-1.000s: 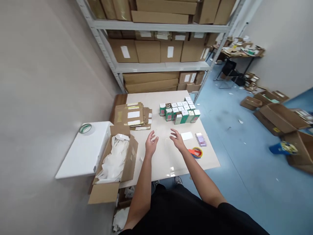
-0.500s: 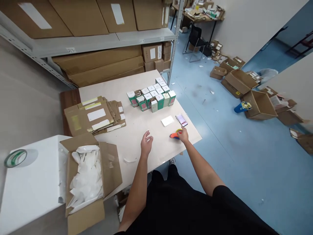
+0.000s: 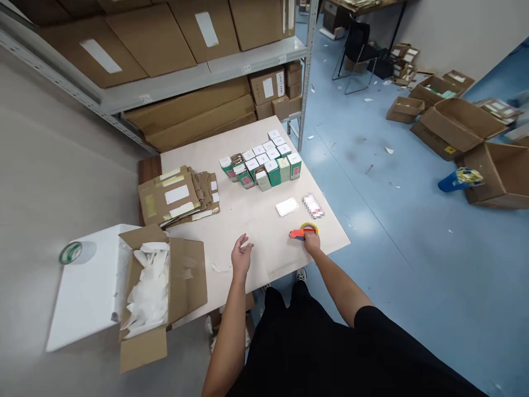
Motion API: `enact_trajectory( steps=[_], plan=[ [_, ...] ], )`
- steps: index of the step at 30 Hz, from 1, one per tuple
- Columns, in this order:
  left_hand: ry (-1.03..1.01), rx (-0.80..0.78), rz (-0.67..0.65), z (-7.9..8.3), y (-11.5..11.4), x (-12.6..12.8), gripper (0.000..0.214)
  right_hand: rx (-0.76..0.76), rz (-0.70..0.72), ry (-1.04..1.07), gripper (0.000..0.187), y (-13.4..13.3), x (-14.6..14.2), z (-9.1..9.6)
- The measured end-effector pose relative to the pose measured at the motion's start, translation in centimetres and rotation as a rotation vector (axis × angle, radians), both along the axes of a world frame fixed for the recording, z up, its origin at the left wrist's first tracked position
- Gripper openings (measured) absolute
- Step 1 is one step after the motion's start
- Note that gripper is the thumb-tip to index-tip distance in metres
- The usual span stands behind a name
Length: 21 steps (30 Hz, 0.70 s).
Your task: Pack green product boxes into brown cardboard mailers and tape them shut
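Note:
My right hand [image 3: 312,241] rests on an orange tape dispenser [image 3: 301,232] with a yellow roll, near the table's front right edge, fingers closed over its handle. My left hand [image 3: 240,256] hovers over the beige table [image 3: 248,220], fingers loosely curled and apart, holding nothing. A white card [image 3: 286,207] and a phone [image 3: 313,205] lie just beyond the dispenser. Several small green and white boxes [image 3: 264,162] stand in rows further back. A stack of flattened cardboard [image 3: 177,193] lies at the table's left.
An open carton with white packing paper [image 3: 155,284] sits at the front left, beside a white surface carrying a tape roll [image 3: 70,252]. Metal shelving with cartons [image 3: 185,66] stands behind. Open boxes [image 3: 458,127] litter the blue floor to the right.
My right hand reached right from above the table's middle and closed on the tape dispenser. My left hand stayed over the table. My view swung left and down.

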<state>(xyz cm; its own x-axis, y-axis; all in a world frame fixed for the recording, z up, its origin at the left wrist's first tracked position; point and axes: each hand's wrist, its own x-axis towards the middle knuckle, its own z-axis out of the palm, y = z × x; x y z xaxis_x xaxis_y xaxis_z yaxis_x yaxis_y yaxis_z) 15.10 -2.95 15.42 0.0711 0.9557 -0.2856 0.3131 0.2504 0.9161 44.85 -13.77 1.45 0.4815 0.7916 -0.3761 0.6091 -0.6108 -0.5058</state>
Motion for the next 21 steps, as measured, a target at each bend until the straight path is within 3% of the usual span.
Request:
enact_trajectory(
  steps=[5,9,13,17,21],
  plan=[
    [-0.031,0.013,-0.029,2.0,-0.8,3.1,0.046,0.151,-0.111,0.181,0.019,1.9,1.7,3.1],
    [-0.019,0.057,-0.099,5.0,-0.9,5.0,0.035,0.419,-0.045,0.417,0.025,2.8,0.9,7.6],
    [-0.018,0.194,-0.187,10.2,0.2,5.6,0.038,0.676,0.105,0.536,0.032,3.6,-1.1,13.4],
    [0.005,0.407,-0.365,16.3,1.8,4.6,0.037,0.747,0.269,0.592,0.027,4.5,-3.1,18.9],
    [0.081,0.482,-0.566,20.9,2.4,2.8,0.034,0.77,0.396,0.593,0.027,5.5,-4.8,22.2]
  ],
)
